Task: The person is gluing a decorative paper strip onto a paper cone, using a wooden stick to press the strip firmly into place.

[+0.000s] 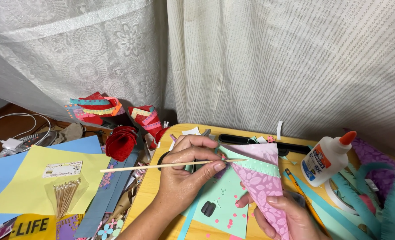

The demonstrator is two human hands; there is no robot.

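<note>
My left hand (184, 166) pinches a thin wooden skewer (144, 167) that lies level, its tip reaching the rim of a pink flower-patterned paper cone (262, 182). A mint green fringed band runs around the cone's wide end. My right hand (288, 213) cups the cone from below, with the narrow end pointing down toward me. Under both hands lies a mint green paper sheet (222, 206) on a small yellow wooden table (151, 182).
A white glue bottle with an orange cap (326, 159) stands right of the cone, beside a yellow pencil (297, 186) and teal fringed strips (384, 195). Left of the table lie yellow paper (33, 182), blue paper (10, 162), a bundle of skewers (64, 195) and a red paper roll (119, 142). Curtains hang behind.
</note>
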